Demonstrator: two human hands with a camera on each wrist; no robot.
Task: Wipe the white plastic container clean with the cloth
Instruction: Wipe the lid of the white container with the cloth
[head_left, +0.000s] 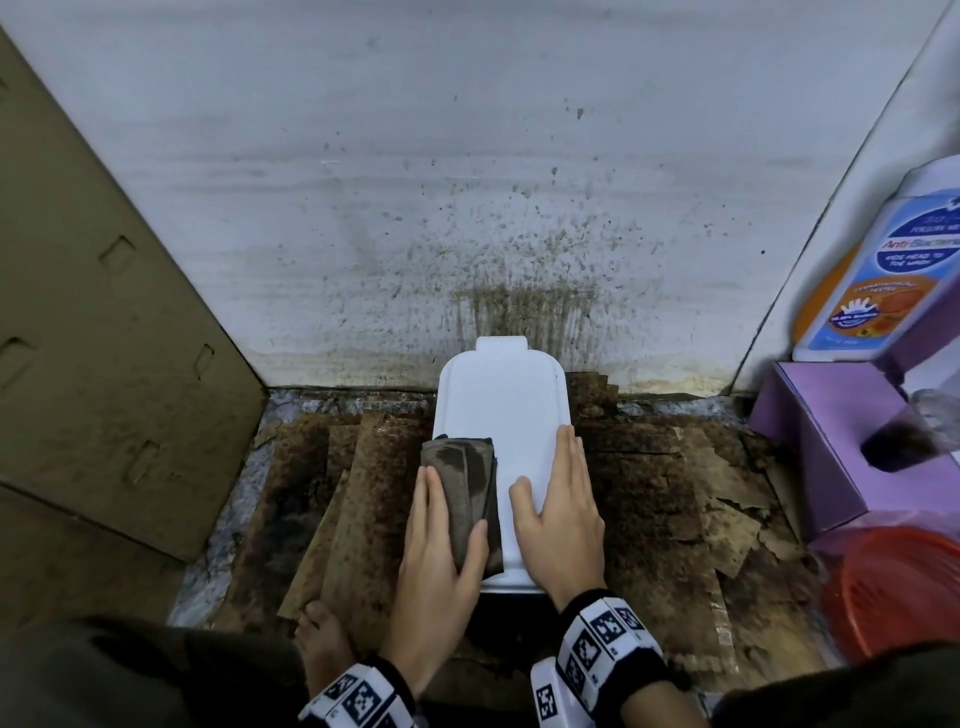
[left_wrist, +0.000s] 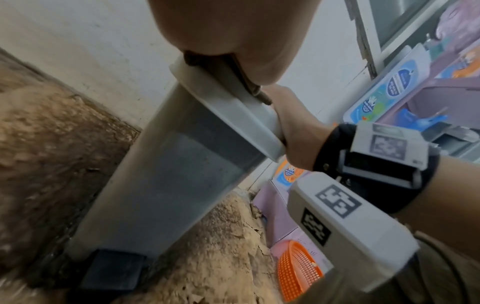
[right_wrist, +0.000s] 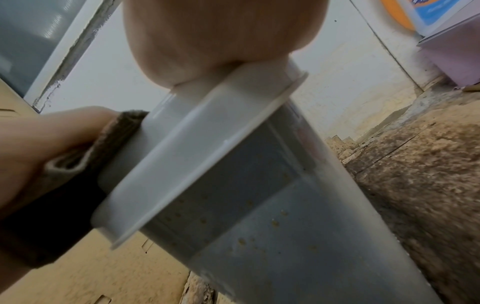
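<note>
A white plastic container (head_left: 506, 405) stands upright on the floor against the wall, its lid facing up. A folded brown cloth (head_left: 470, 467) lies on the lid's left side. My left hand (head_left: 447, 501) lies flat on the cloth with straight fingers, the thumb on top of it. My right hand (head_left: 553, 483) rests flat on the lid's right side, fingers straight. In the left wrist view the container's grey body (left_wrist: 166, 185) shows, with the cloth edge (left_wrist: 249, 86) under my palm. Small brown specks dot the container wall (right_wrist: 259, 205) in the right wrist view, where the cloth (right_wrist: 122, 131) overhangs the lid.
The white wall (head_left: 467, 208) behind is spattered brown. Stained cardboard pieces (head_left: 358, 499) cover the floor. A cardboard sheet (head_left: 104, 338) leans at left. At right are a purple box (head_left: 831, 452), a wash bottle (head_left: 883, 270) and an orange basket (head_left: 898, 592). A bare foot (head_left: 322, 639) is near.
</note>
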